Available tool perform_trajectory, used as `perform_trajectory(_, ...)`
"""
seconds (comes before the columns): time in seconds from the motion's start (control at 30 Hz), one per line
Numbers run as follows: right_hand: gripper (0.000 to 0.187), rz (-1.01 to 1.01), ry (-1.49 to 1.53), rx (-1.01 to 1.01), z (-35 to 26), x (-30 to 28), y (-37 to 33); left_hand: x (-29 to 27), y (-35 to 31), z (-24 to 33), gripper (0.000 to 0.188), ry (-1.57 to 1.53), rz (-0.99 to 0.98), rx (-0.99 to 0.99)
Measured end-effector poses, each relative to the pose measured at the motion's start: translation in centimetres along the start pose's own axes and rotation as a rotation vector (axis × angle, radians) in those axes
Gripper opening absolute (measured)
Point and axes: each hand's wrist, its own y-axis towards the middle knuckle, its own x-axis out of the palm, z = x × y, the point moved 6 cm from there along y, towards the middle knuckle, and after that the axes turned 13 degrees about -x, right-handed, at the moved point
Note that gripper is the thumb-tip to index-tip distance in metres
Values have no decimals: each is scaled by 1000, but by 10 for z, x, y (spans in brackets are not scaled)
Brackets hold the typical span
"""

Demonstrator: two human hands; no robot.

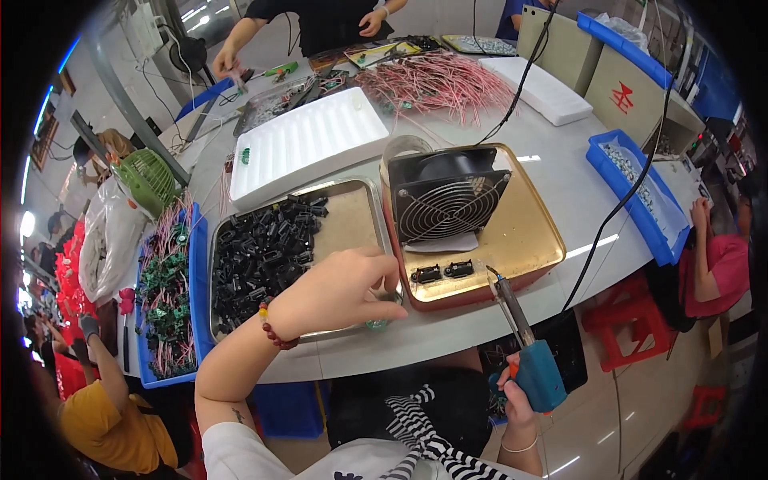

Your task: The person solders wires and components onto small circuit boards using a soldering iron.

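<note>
My right hand [520,392] grips a teal soldering gun [544,376] by its handle. Its tip points up and left, at the near edge of a gold-coloured tray [520,240]. Just left of the tip, two small black plastic housings [458,269] lie side by side in that tray. Over the near right corner of a metal tray [340,228], my left hand [344,288] is bent downward, thumb and forefinger apart, with nothing visible between them. A small greenish piece [376,325] shows on the table edge just below it. Many black housings [264,256] fill the metal tray's left side.
A black fan [448,200] stands in the gold tray. Blue bins hold green circuit boards [168,312] at left and small parts [632,180] at right. Behind are white foam trays [312,144] and pink wires [436,84]. A dark cable [620,208] hangs at right. Co-workers sit around.
</note>
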Motion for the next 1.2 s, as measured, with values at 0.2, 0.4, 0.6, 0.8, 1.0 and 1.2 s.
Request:
perform_trajectory(0.2,50,-36,12,18,6,-5,-9,-10,-25,16,18,183,382,170)
perform_trajectory(0.4,50,-13,-56,-41,-2,-9,-6,-65,-57,29,22,293,641,141)
perform_trajectory(0.6,49,-27,-79,-12,1,5,-2,-140,-107,-68,18,-108,563,-350)
perform_trajectory(0.8,44,-88,-113,18,0,17,2,-195,-194,-143,20,-330,599,-583)
perform_trajectory(1.0,47,-103,-128,29,-1,26,6,-253,-275,-261,21,-437,631,-837)
perform_trajectory(1.2,40,-137,-33,-109,-18,50,11,-280,-323,-377,23,-631,1350,-566)
